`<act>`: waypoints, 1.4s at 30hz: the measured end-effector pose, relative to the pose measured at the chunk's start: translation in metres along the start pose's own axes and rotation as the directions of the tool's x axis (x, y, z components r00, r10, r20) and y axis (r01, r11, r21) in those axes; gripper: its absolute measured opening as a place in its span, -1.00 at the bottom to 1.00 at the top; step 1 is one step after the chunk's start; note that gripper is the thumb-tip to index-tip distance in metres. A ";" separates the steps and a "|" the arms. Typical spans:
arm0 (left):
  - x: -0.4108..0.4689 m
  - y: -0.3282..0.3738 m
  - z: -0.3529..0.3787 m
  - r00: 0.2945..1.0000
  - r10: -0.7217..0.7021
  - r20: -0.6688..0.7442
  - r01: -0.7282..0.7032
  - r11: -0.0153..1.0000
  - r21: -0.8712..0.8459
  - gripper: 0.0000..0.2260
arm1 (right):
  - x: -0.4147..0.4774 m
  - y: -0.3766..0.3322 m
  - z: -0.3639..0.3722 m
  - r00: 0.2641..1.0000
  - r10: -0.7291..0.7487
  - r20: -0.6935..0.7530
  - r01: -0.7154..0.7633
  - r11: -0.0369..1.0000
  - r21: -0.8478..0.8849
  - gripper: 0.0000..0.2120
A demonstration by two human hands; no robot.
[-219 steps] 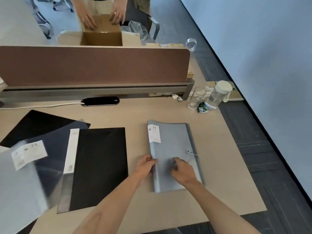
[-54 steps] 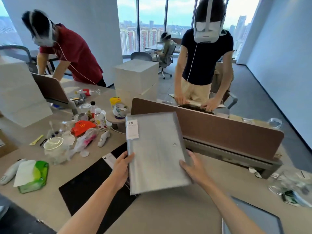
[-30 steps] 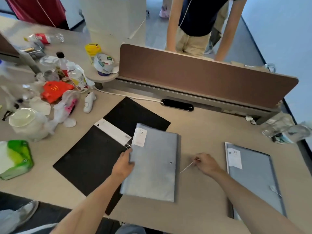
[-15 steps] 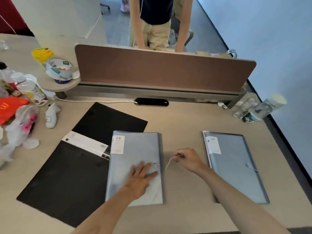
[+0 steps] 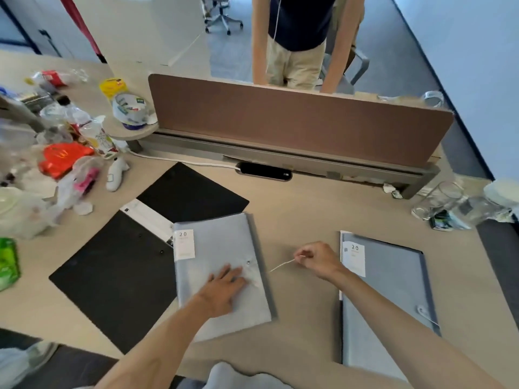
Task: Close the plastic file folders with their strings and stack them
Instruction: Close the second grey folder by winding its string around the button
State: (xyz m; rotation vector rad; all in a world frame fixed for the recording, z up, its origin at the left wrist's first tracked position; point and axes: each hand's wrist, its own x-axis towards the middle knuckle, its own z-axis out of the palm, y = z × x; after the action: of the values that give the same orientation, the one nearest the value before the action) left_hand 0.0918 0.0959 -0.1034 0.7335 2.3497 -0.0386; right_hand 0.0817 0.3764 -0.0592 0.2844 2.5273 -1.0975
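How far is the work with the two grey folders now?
Done: the grey plastic folder on the right lies shut, its string at the button. In hand: the left hand presses the middle grey plastic folder flat; the right hand pulls its white string out. Left: winding it, then stacking.

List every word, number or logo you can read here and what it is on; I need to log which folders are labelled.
"20": white label on the grey plastic folder under the left hand.
"20": white label on the second grey plastic folder at the right.
Yellow "M" arches logo: crumpled red wrapper.
Smaller print under both numbers: too blurred to read.
Print on the round white tub and the yellow-lidded jar: unreadable.
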 end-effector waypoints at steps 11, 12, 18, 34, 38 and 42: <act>-0.005 0.007 0.027 0.998 -0.019 -0.062 0.020 1.000 0.014 -0.33 | 0.007 -0.026 0.007 0.921 -0.051 0.387 0.028 0.998 0.064 -0.89; -0.007 0.002 0.029 0.998 0.013 -0.058 -0.011 0.999 0.036 -0.34 | 0.007 -0.033 0.012 0.903 -0.043 0.428 0.012 0.997 0.074 -0.84; -0.013 -0.016 0.030 0.986 0.143 -0.083 -0.131 0.983 0.131 -0.32 | 0.017 -0.057 0.050 0.897 -0.082 0.434 0.099 0.995 -0.016 -0.84; -0.001 -0.022 0.016 0.959 0.168 -0.228 -0.126 0.974 0.188 -0.46 | 0.043 -0.096 0.096 0.949 0.021 0.314 -0.002 0.998 -0.060 -0.87; -0.001 -0.028 0.020 0.935 0.250 -0.252 -0.171 0.939 0.298 -0.53 | 0.047 -0.097 0.102 0.951 0.028 0.308 -0.018 0.999 -0.038 -0.87; -0.003 -0.036 0.022 0.933 0.260 -0.250 -0.209 0.954 0.213 -0.45 | 0.050 -0.097 0.105 0.957 0.045 0.286 -0.033 0.998 -0.046 -0.86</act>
State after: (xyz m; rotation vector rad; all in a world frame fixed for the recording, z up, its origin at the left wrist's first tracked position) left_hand 0.0881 0.0590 -0.1242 1.1755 2.5243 -0.0514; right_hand 0.0309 0.2354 -0.0812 0.1497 2.2733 -0.9917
